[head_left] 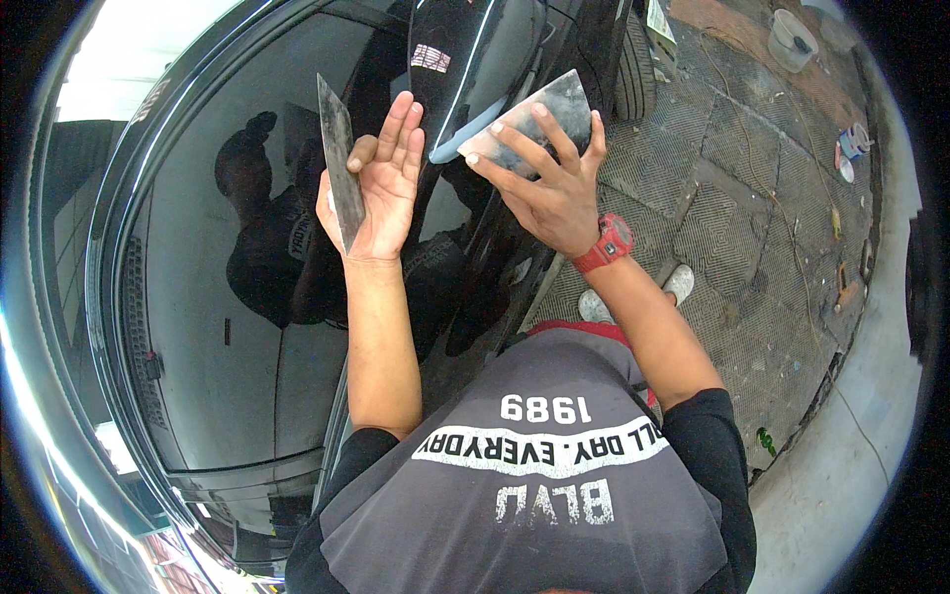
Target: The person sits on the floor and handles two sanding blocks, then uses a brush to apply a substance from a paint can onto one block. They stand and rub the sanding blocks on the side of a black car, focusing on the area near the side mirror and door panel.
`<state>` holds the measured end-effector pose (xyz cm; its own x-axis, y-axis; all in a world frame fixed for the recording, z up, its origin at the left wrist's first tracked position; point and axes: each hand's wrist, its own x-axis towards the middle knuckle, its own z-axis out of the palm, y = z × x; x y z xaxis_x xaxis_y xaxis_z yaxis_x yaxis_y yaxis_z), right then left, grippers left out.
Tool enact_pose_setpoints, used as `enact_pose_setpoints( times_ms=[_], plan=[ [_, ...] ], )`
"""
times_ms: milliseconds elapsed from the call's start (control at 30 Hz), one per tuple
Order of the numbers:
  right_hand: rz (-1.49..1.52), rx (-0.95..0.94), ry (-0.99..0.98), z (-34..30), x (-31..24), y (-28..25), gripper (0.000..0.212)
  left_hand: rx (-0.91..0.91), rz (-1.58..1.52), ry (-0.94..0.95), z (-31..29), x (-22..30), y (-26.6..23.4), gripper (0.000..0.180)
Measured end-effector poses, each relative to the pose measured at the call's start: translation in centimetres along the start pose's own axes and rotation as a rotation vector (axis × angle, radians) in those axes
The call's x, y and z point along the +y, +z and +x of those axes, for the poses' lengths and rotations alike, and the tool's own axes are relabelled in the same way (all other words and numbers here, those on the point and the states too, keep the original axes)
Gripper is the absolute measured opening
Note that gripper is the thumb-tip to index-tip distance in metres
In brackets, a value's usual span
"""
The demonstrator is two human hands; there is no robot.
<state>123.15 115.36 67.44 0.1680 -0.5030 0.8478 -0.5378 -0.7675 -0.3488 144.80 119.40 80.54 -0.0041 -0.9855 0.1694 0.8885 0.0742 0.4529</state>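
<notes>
My left hand (388,188) is palm up beside the glossy black car. Its thumb pins a narrow-looking grey metal putty spreader (338,139), seen nearly edge-on, while the other fingers stretch out. To its right, my right hand (554,193) holds a second flat metal spreader (564,104), smeared with light grey, with the fingers spread over its face. That spreader's left edge meets or overlaps a smooth blue-grey strip (465,134) on the edge of a black car body part (475,59); whether it touches cannot be told.
The car's dark window glass (257,376) fills the left side. A tyre (635,74) stands beyond my right hand. On the patterned floor (732,228) lie a hose or cord, a clear plastic tub (792,42), a small can (853,141) and a hammer-like tool (844,287).
</notes>
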Motion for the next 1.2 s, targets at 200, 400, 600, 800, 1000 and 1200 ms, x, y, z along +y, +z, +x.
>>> enact_pose_setpoints(
  times_ms=[200, 400, 600, 800, 1000, 1200],
  plan=[
    [-0.004, 0.017, 0.021, -0.5, 0.0, 0.6, 0.049, -0.003, 0.003, -0.003, 0.2, 0.3, 0.2, 0.025],
    [-0.005, -0.003, 0.009, 0.2, -0.2, 0.2, 0.05, 0.013, -0.003, -0.001, 0.1, 0.1, 0.2, 0.025],
    [0.044, -0.038, 0.12, 0.1, -1.4, -1.5, 0.052, 0.007, -0.016, -0.005, 0.0, 0.8, -0.2, 0.024],
    [0.088, -0.135, 0.386, 1.6, -5.1, -4.6, 0.041, 0.0, -0.026, -0.004, -0.1, 0.6, -0.4, 0.023],
    [0.105, -0.129, 0.422, 2.2, -5.8, -4.4, 0.041, -0.006, -0.015, -0.013, 0.1, 0.5, -0.3, 0.024],
    [0.096, -0.155, 0.389, 1.6, -6.5, -3.7, 0.045, -0.016, -0.014, -0.019, 0.3, 0.3, -0.4, 0.023]
  ],
)
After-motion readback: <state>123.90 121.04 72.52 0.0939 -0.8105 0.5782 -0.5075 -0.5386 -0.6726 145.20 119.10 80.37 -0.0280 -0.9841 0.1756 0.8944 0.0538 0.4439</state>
